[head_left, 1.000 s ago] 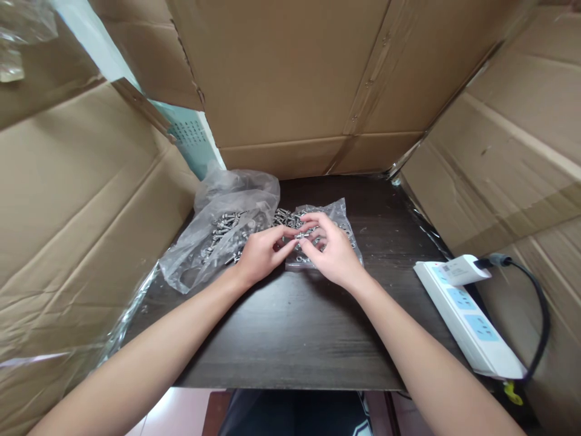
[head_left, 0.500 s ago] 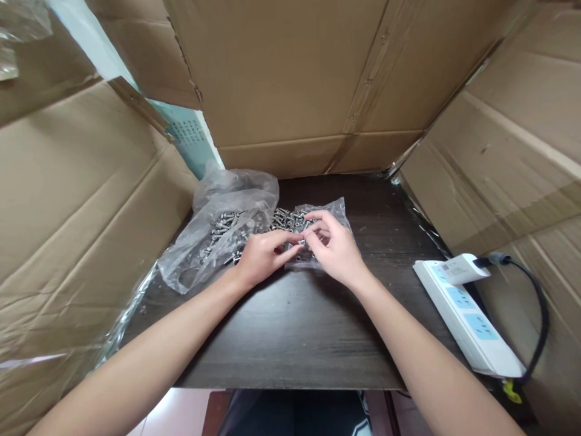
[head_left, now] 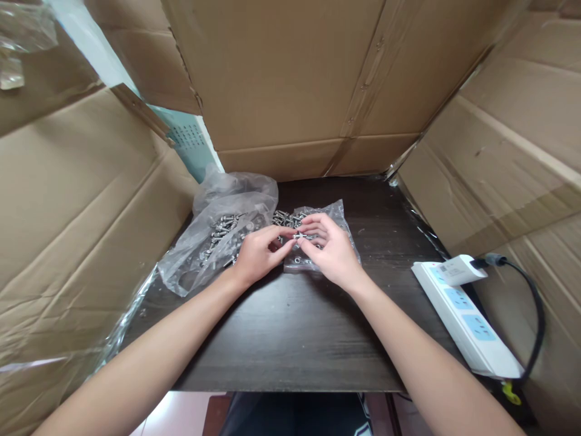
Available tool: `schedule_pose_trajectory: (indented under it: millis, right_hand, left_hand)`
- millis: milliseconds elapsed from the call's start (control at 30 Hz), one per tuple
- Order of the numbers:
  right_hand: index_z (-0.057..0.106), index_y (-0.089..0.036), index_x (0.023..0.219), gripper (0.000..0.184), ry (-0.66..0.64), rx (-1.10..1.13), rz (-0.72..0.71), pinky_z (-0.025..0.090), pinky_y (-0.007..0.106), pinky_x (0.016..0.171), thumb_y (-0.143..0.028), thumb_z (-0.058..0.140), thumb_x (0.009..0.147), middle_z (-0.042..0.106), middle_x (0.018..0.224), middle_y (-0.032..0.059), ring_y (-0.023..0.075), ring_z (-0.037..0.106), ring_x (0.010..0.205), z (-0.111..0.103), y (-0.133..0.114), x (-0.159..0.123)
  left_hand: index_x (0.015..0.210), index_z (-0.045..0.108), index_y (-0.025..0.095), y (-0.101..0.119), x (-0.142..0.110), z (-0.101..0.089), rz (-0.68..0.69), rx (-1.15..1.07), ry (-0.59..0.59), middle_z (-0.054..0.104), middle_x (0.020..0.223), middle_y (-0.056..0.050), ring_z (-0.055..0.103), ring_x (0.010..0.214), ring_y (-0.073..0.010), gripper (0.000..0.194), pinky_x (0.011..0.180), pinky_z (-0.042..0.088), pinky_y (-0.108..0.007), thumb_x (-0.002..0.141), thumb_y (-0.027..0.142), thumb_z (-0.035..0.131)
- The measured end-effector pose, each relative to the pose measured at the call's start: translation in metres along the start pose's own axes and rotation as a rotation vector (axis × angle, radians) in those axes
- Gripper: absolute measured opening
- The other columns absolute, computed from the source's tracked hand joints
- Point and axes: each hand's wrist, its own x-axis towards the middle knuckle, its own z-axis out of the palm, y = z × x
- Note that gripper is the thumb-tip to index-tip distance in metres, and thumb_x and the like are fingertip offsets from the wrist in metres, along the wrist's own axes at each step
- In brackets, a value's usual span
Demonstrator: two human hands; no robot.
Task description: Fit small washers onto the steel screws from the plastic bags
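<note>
Between my two hands is a small silvery bolt (head_left: 299,236), lying roughly sideways. My left hand (head_left: 264,249) pinches its left end between thumb and fingers. From the other side, the thumb and fingers of my right hand (head_left: 330,248) close on the same bolt; whether a nut sits on it is too small to tell. Under and behind my right hand lies a flat clear plastic bag (head_left: 336,211) with small metal nuts or washers on it. Several loose bolts (head_left: 284,217) are heaped just beyond my fingertips. Left of them, more bolts lie in a larger clear bag (head_left: 181,266).
A dark wooden table (head_left: 281,339) carries everything. Cardboard walls (head_left: 295,79) enclose it at the back and both sides. On the right stands a white power strip (head_left: 467,327) with a white plug-in adapter (head_left: 460,269) and a black cable (head_left: 538,303).
Half a second ago my right fingers were bunched over the bolt, hiding most of it; now they are spread a little wider and the bolt shows again. My left hand has barely moved.
</note>
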Motion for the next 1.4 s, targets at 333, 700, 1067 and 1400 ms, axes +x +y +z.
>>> schedule_pose_trajectory:
  millis: [333,700,1067,1400]
  right_hand:
    - [0.058,-0.022,0.108,0.029,0.020,-0.020,-0.063,0.059,0.033,0.075,-0.026,0.071,0.083,0.072,0.106,0.0083,0.0222,0.070,0.101,0.003,0.001,0.000]
    - [0.057,-0.022,0.112,0.023,0.027,-0.117,-0.028,0.058,0.033,0.073,-0.030,0.063,0.091,0.072,0.101,0.0075,0.0211,0.073,0.091,0.004,0.001,-0.002]
    - [0.055,-0.023,0.113,0.034,-0.021,0.114,0.052,0.060,0.031,0.076,-0.024,0.069,0.083,0.067,0.104,0.0055,0.0175,0.072,0.092,0.005,0.006,0.001]
    - [0.056,-0.022,0.104,0.030,-0.044,0.109,0.067,0.057,0.029,0.070,-0.028,0.073,0.079,0.063,0.088,-0.0012,0.0130,0.065,0.074,0.003,0.004,0.000]
  left_hand:
    - [0.107,0.073,0.015,0.004,-0.001,0.000,0.018,0.020,0.012,0.080,0.096,-0.004,0.071,0.067,-0.0110,0.013,0.063,0.057,-0.019,0.096,0.020,0.069]
    - [0.107,0.073,0.017,0.008,0.000,-0.001,0.038,0.033,0.017,0.079,0.095,-0.004,0.070,0.067,-0.0113,0.012,0.064,0.058,-0.020,0.097,0.018,0.066]
    - [0.106,0.074,0.016,0.010,0.002,-0.002,-0.008,0.004,0.022,0.079,0.096,-0.005,0.070,0.063,-0.0106,0.014,0.057,0.057,-0.018,0.094,0.018,0.066]
    - [0.105,0.071,0.016,0.011,0.000,0.000,0.019,0.021,-0.011,0.079,0.097,-0.004,0.069,0.064,-0.0101,0.015,0.061,0.057,-0.018,0.092,0.016,0.064]
